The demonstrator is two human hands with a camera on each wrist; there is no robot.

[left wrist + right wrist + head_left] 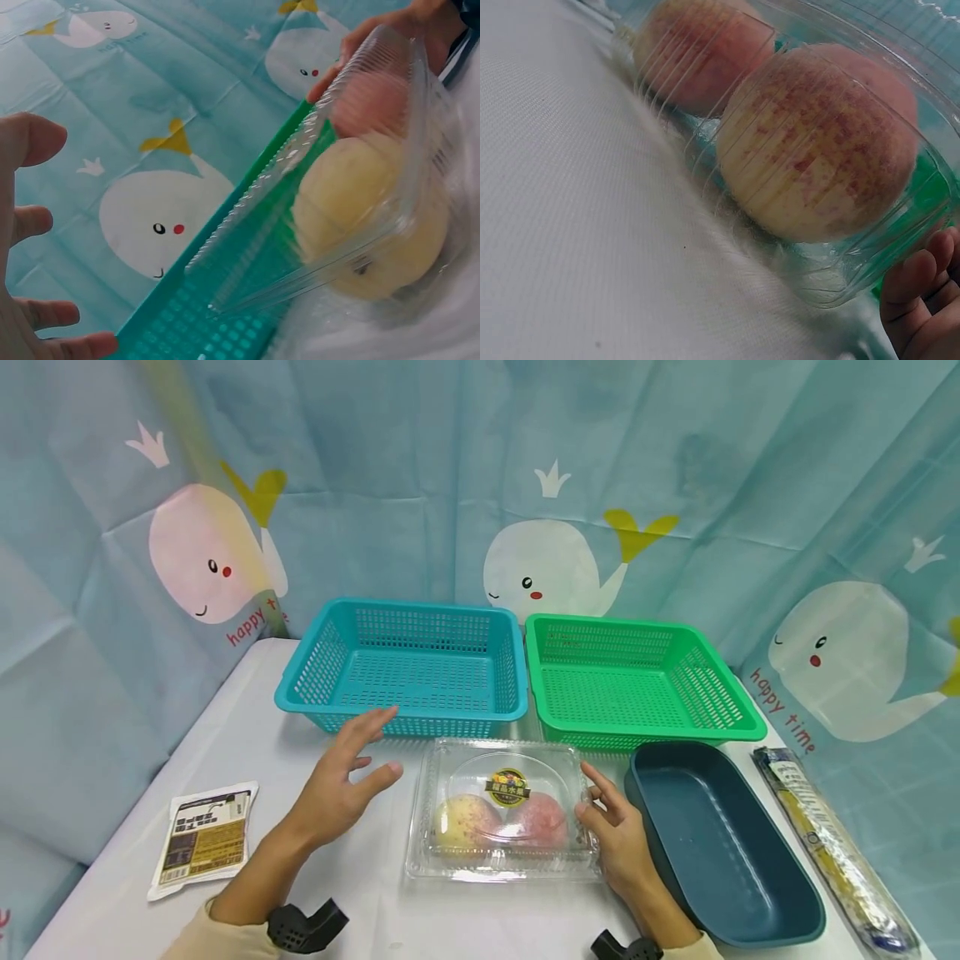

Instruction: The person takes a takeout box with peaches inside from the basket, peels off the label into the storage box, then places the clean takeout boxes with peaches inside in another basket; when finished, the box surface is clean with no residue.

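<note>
A clear plastic fruit box (504,852) with its lid down sits on the white table in front of me. Inside lie two peaches, a yellowish peach (467,823) on the left and a pinker peach (537,821) on the right. A round black-and-gold label (507,787) marks the lid. At the box's right side, my right hand (618,835) holds the edge with thumb and fingers; part of this grip is hidden. My left hand (337,785) is raised left of the box, fingers spread and apart from it. Both peaches also show in the right wrist view.
Behind the box stand a blue basket (401,727) and a green basket (652,732). To the right are a dark blue tub (720,835) and a long plastic-wrapped package (836,852). A flat brown-and-white packet (206,835) lies at left. A whale-print curtain (420,543) hangs behind.
</note>
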